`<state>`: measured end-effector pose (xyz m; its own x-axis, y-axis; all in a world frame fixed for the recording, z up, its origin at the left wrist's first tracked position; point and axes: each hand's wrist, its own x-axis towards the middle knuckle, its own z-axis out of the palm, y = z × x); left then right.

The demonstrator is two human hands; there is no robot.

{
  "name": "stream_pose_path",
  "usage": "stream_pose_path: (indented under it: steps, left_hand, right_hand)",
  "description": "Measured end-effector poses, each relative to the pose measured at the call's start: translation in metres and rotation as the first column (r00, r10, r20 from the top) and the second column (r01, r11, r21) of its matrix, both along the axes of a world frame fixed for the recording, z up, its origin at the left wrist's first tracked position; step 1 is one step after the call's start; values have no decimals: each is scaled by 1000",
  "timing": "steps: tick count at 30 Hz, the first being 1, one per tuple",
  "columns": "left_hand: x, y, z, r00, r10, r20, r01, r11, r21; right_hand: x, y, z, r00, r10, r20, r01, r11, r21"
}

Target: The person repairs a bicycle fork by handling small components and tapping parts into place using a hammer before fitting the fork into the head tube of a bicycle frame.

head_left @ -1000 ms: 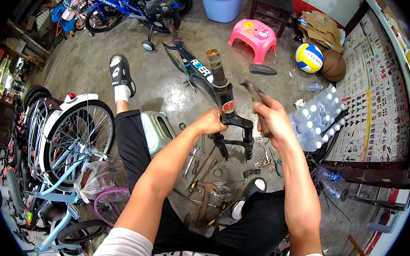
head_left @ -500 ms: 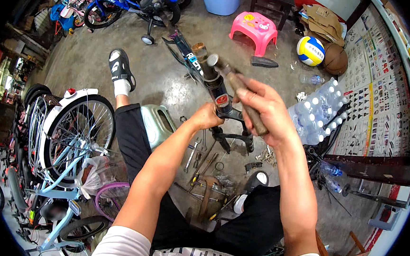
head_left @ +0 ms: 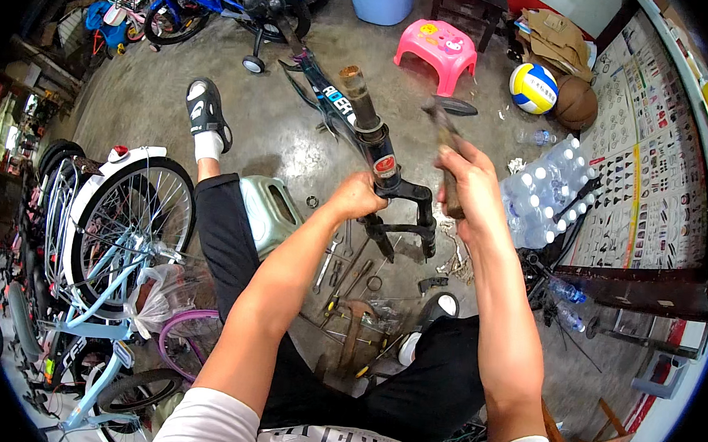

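Observation:
A dark bicycle frame [head_left: 339, 105] stands tilted in front of me, with a fork [head_left: 406, 189] at its near end and a rusty-topped steerer tube [head_left: 359, 94] rising out of the head tube. Around the fork by its crown, just below the head tube, my left hand [head_left: 357, 197] is closed. My right hand [head_left: 470, 182] is wrapped round the handle of a hammer [head_left: 444, 129], held upright to the right of the head tube. The hammer's head is apart from the steerer tube and slightly blurred.
Wrenches, pliers, screwdrivers and another hammer [head_left: 354, 324] lie on the floor between my legs. A pale green jug [head_left: 266, 215] stands by my left leg. Bottled water [head_left: 536, 201] sits at right; a light blue bicycle [head_left: 111, 294] is at left, a pink stool [head_left: 437, 46] ahead.
My right hand has swung the hammer rightward, away from the steerer tube. The frame and fork have shifted slightly; my left hand keeps its hold.

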<state>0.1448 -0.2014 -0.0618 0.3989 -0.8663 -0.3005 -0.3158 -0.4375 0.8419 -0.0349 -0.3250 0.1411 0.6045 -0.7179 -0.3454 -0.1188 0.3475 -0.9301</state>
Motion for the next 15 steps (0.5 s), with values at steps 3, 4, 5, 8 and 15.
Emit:
stream_pose_path:
  steps: [3, 4, 5, 8, 15]
  left_hand:
    - [-3, -5, 4, 997, 11, 71, -16, 997, 75]
    - [-2, -3, 4, 997, 12, 75, -17, 998, 57]
    - [1, 0, 4, 997, 13, 79, -16, 999, 40]
    - [-6, 4, 17, 999, 2, 54, -5, 998, 64]
    - [-10, -7, 18, 987, 8, 158, -20, 997, 74]
  right_hand:
    - [-8, -17, -27, 977, 45, -211, -55, 998, -38]
    - [-4, 0, -10, 976, 121, -180, -135, 988, -69]
    - [1, 10, 5, 968, 247, -44, -250, 966, -63]
    - [-4, 10, 21, 956, 275, 105, -284, 955, 87]
    - [-4, -10, -38, 980, 19, -200, -12, 999, 34]
